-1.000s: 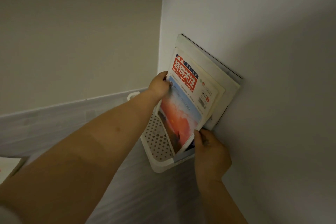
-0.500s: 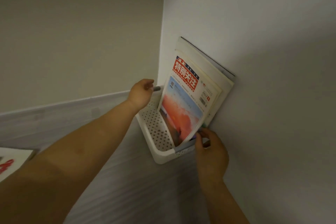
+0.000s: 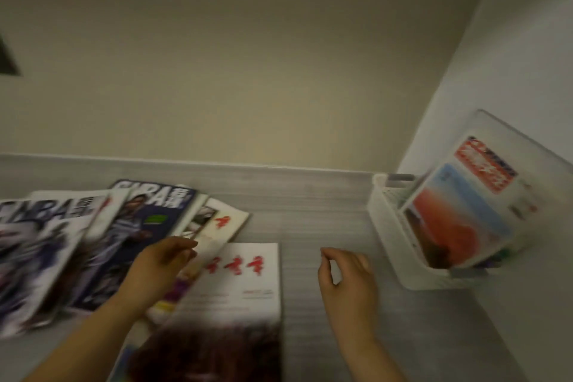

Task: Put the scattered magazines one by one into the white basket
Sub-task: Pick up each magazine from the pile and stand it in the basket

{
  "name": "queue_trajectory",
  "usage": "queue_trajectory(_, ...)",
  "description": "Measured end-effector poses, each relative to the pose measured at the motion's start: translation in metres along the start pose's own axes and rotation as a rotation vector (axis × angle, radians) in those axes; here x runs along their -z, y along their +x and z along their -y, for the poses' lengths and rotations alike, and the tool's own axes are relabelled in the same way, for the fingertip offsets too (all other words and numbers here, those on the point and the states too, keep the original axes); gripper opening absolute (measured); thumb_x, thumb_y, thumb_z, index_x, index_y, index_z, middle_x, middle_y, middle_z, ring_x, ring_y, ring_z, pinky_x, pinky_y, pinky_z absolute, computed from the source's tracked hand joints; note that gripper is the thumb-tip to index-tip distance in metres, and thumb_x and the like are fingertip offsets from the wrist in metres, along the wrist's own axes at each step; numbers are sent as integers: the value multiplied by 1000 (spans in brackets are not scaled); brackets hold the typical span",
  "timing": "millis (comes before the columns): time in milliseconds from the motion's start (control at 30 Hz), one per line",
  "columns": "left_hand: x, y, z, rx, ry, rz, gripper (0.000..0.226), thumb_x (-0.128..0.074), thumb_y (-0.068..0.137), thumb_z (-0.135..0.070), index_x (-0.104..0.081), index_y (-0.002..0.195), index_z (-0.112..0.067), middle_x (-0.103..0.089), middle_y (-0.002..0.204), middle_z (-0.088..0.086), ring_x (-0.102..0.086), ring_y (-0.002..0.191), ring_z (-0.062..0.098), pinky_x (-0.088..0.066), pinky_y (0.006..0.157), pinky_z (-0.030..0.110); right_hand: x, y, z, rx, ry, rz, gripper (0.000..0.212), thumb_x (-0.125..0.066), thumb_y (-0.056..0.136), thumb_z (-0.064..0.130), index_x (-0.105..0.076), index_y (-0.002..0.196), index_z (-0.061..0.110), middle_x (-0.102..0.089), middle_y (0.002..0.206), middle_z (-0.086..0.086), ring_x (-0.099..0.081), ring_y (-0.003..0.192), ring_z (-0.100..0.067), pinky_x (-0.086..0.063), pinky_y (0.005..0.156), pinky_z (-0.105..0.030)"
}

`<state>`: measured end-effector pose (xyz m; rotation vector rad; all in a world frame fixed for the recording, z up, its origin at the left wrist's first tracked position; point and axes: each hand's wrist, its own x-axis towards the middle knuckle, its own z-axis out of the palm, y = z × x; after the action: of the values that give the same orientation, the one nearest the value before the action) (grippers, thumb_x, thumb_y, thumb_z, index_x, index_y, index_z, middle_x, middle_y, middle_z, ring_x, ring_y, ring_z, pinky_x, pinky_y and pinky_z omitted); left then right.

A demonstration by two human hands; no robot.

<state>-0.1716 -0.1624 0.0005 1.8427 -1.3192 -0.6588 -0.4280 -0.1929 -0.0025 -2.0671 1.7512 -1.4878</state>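
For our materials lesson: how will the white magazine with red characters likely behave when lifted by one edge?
The white magazine looks thin and lies flat, so it would probably droop. Its cover seems glossy, so perhaps slippery. The left hand is nearest it.

Grey table (image 3: 310,214) — scattered magazines (image 3: 130,236), white basket (image 3: 390,226)

left hand (image 3: 161,270) rests on scattered magazines (image 3: 124,236); right hand (image 3: 347,279) hovers empty near white basket (image 3: 390,226).
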Motion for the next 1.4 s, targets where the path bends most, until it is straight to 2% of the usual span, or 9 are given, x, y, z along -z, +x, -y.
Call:
queue_trajectory(133,54,-24,58,137,45,-71,17,-51,82,10,-65,90,6,-65,87,14,-59,55,-13,-38,54,-5,-47,-37,65,154,25,267,23,-72,58,6,-71,80,12,-73,73,-4,-60,81,-14,-45,68,-23)
queue_trajectory(200,76,-34,80,186,84,-114,18,-54,82,7,-66,94,6,-68,91,17,-62,67,1,-38,54,-3,-70,-58,90,203,-23,459,38,-80,58,12,-68,95,15,-73,92,-5,-67,92,-18,-52,76,-26)
queue_trajectory(333,111,-49,118,253,99,-176,19,-57,82,0,-67,98,-3,-69,103,17,-62,93,22,-40,69,14,-116,-95,123,218,26,788,51,-43,90,35,-26,138,28,-24,150,7,-14,139,-10,-4,113,-20)
queue_trajectory(533,167,-49,163,289,170,-312,25,-58,82,-3,-64,106,-2,-64,112,20,-59,104,34,-42,86,32,-171,-113,176,289,-41,924,59,-33,92,42,0,140,34,7,154,7,14,139,-10,18,106,-24)
queue_trajectory(700,202,-29,201,490,386,-293,50,-55,85,-30,-46,128,-8,-42,138,19,-39,126,35,-32,105,44,-204,-123,200,456,-161,1113,62,-16,87,59,7,139,35,15,153,5,24,136,-15,28,103,-32)
queue_trajectory(800,219,-18,217,603,360,-289,68,-65,77,-34,-37,133,-9,-42,137,20,-38,126,38,-32,106,47,-208,-130,197,540,-274,1119,66,-11,84,63,17,135,33,29,140,7,38,125,-18,45,85,-25)
queue_trajectory(1100,241,0,226,705,489,-133,99,-73,67,-39,-12,141,-15,-41,139,17,-39,128,36,-30,106,48,-208,-131,198,517,-291,1139,67,-24,89,57,23,130,30,32,136,9,37,125,-15,45,81,-19)
queue_trajectory(1267,252,-2,221,626,203,-117,57,-65,76,-5,-41,127,1,-55,126,25,-54,112,39,-43,93,46,-209,-130,197,503,-255,1135,57,-26,92,43,4,140,33,23,144,11,35,123,-10,45,81,-15)
queue_trajectory(1400,256,-11,208,518,168,-135,42,-54,83,-2,-40,123,2,-55,123,26,-53,110,41,-44,89,46,-209,-127,197,357,-148,1166,53,-31,93,36,-8,141,34,7,154,9,24,130,-3,27,102,-24)
